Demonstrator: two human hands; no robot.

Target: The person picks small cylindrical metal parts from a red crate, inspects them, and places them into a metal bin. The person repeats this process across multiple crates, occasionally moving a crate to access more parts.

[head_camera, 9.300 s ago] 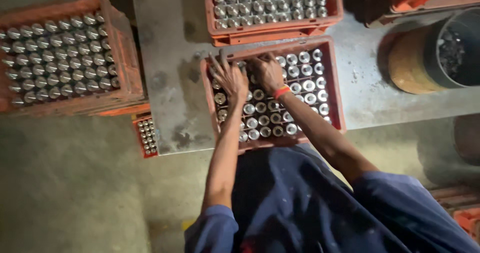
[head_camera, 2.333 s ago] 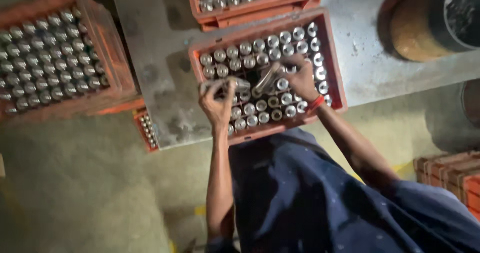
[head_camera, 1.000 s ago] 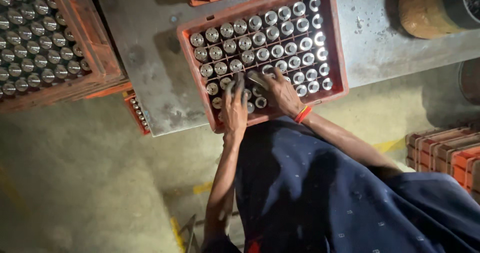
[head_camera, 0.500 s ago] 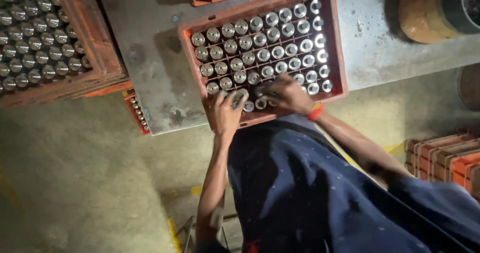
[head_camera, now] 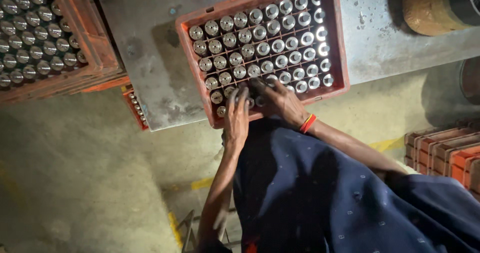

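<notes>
Both hands lie flat in the crate's (head_camera: 340, 38) near row, left hand (head_camera: 236, 118) and right hand (head_camera: 280, 102) side by side, fingers spread loosely over the upright metal cylinders (head_camera: 260, 48). I cannot tell whether they grip any. The other cylinders stand just beyond the fingertips, on the bench (head_camera: 145, 48).

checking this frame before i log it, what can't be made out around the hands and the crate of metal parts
Head view only:
- Left hand and right hand: fingertips lie over the near rows; whether either grips a part is hidden.
- Metal parts in the red crate: only tops show, bodies hidden by the dividers.
- Second crate: cut off by the left edge.
- Round drum: cut by the top right corner.
</notes>
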